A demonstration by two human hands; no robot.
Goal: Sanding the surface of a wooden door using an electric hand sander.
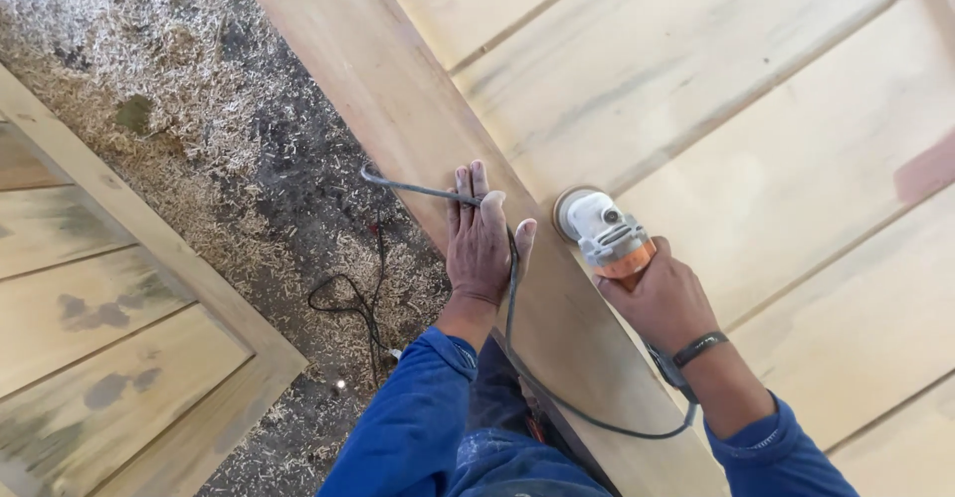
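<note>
An orange and grey angle grinder [609, 238] is gripped by the right hand [662, 300], the fingers wrapped fully around its body, and its round sanding head is set against the wide frame board [398, 99] of a large pale wooden door panel [756, 89] lying flat. The grinder sits a little to the 3 o'clock side of the view's centre, with its head pointing toward 11 o'clock and the wrist, banded by a dark strap [699, 348], trailing away toward 5 o'clock. The left hand [479, 243] is laid flat on the same board just at the 9 o'clock side of the grinder, palm down with the fingers straight and pointing to 12 o'clock; nothing is clasped in it, though the grey power cord [428, 193] is pinned under its fingers. From there the cord is seen curving past the thumb, down toward 6 o'clock, and looping back up to the tool's rear. Both arms are covered by blue sleeves [413, 427] entering from the lower edge. At 9 o'clock of the board the dark floor [259, 159] is strewn with pale wood shavings [149, 69], and a thin black wire [358, 298] is coiled on it. A second wooden panel [109, 318] with grey-stained boards is seen at 8 o'clock.
</note>
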